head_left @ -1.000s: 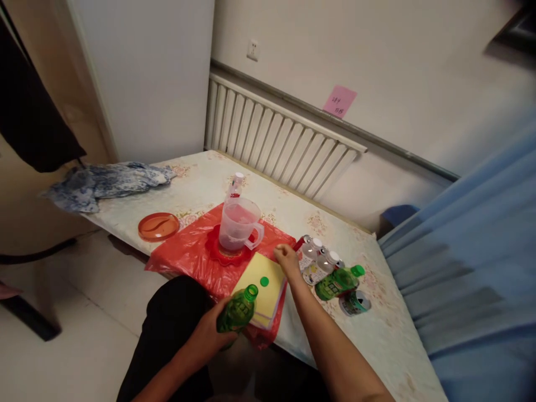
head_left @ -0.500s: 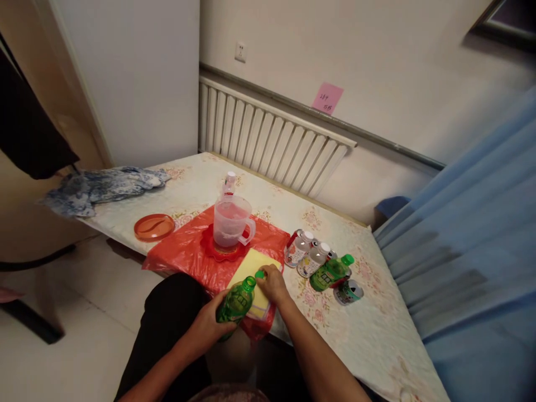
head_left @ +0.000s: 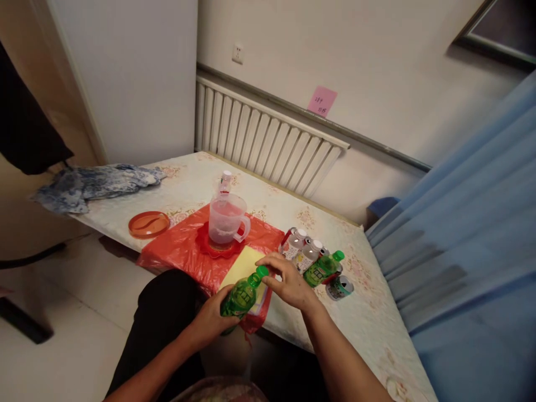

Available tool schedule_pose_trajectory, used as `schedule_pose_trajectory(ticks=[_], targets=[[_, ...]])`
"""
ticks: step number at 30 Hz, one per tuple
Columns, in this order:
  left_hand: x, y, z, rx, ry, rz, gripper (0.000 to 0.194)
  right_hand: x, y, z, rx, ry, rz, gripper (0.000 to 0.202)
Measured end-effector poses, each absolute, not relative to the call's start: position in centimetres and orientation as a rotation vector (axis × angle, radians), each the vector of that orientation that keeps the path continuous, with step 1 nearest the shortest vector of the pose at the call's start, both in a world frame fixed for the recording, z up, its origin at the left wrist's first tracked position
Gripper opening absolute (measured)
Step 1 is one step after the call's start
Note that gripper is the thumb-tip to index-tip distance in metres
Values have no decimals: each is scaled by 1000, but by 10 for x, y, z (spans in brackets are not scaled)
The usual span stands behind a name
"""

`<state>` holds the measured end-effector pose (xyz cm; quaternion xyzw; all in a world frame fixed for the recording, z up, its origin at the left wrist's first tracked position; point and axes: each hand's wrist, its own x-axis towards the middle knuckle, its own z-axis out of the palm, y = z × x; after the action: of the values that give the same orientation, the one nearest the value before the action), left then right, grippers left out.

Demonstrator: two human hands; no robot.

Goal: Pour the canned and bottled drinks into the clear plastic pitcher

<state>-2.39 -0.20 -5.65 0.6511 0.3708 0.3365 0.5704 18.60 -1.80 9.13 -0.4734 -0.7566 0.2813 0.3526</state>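
Observation:
My left hand (head_left: 210, 319) is wrapped round a green plastic drink bottle (head_left: 242, 297), which leans to the right above my lap. A green cap (head_left: 262, 271) sits at the mouth of the bottle. The thumb and fingers of my right hand (head_left: 293, 283) are around this cap; how tight it sits cannot be told. Under the bottle's upper part lies a yellow cloth (head_left: 247, 262), partly covered by the bottle and my right hand. Behind it, a clear measuring jug (head_left: 226, 223) stands on a red scalloped plate (head_left: 203, 241).
A red plastic sheet (head_left: 176, 251) lies over part of the flowered tablecloth (head_left: 288, 215). Clear bottles (head_left: 307, 255), another green bottle (head_left: 320, 271) and several cans, one green (head_left: 340, 287), stand at right. An orange lid (head_left: 149, 224) lies left; a small bottle (head_left: 225, 183) stands behind the jug.
My right hand has brought the green cap from beside the bottle onto its mouth, and its fingers have spread round it. The whole view has shifted slightly.

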Motion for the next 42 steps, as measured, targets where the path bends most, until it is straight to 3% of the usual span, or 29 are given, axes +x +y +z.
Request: schedule_pose_trajectory(ticks=[42], targets=[[26,-3,-25,1573,697,740,68,219,-42,89,-1422,-1794,566,19]])
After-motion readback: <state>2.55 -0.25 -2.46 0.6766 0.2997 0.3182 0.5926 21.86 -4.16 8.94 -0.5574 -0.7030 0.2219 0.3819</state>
